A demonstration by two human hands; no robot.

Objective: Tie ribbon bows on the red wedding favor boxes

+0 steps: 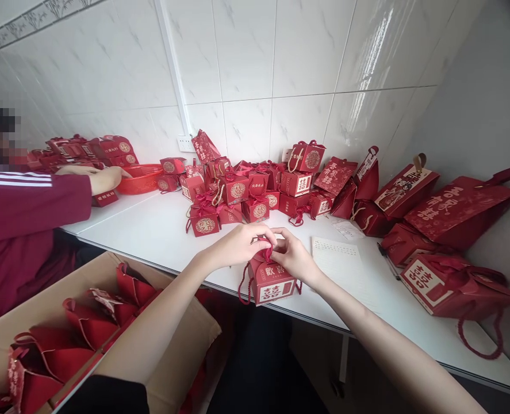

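Observation:
A small red gift box (274, 283) with gold lettering and a cream panel stands at the table's front edge, rope handles hanging at its sides. Above its top, my left hand (249, 241) pinches the dark red ribbon (265, 250) from the left. Opposite it, my right hand (292, 253) has its fingers closed at the same ribbon. The fingertips of both hands nearly meet over the box, and the ribbon partly hides behind them.
Many red gift boxes (237, 191) stand along the wall and to the right. A notepad (338, 259) lies right of my hands. At lower left is a cardboard box (181, 339) of red bags. A person in maroon (26, 213) works by an orange basket (140, 183).

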